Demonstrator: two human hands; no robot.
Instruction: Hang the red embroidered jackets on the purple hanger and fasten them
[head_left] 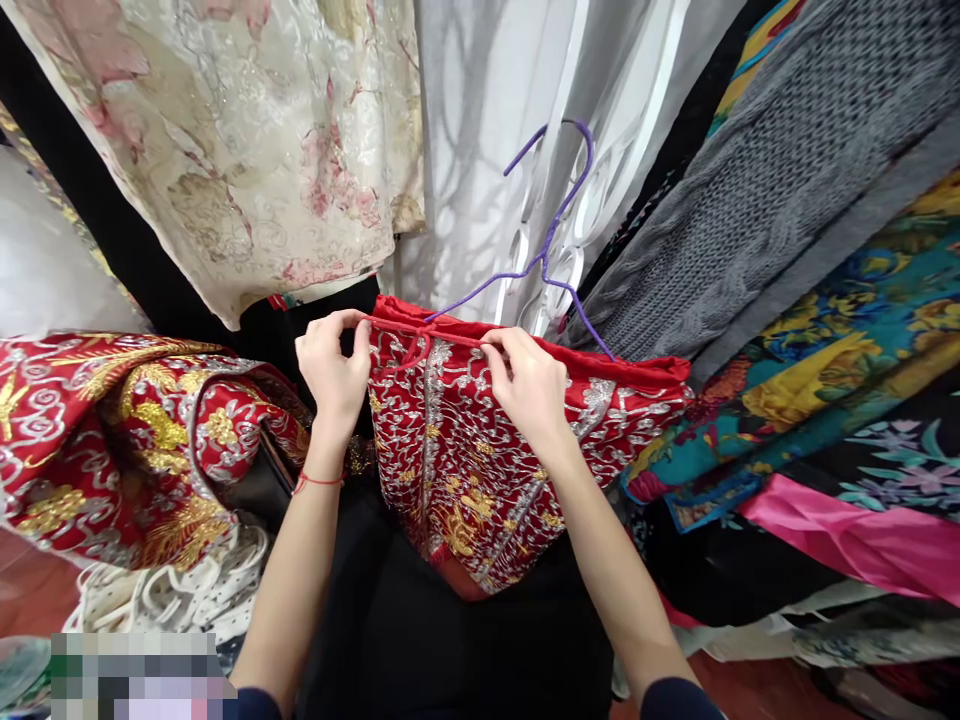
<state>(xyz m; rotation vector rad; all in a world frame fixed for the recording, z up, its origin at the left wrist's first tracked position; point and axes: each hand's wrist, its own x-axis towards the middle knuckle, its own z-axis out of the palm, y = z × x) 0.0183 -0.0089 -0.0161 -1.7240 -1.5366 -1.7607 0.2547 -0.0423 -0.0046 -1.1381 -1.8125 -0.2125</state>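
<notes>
A red garment [480, 450] with silver and gold embroidery hangs spread out in front of me, its top edge lined in plain red. A purple hanger [551, 235] rises out of that top edge, hook up. Along the edge runs a thin red cord [450, 333], with a small loop dangling near its left part. My left hand [334, 365] pinches the cord at the garment's upper left corner, thumb against forefinger. Nearer the middle, my right hand [529, 385] also has its fingers closed on the cord. The garment's lower tip comes down toward my dark clothing.
To the left lies another red embroidered cloth [150, 440] above white dotted fabric [180, 600]. A cream floral cloth [300, 150] hangs at upper left. A grey knit [787, 180], a teal floral cloth [810, 370] and a pink cloth [862, 530] crowd the right. White openwork bars [622, 120] stand behind.
</notes>
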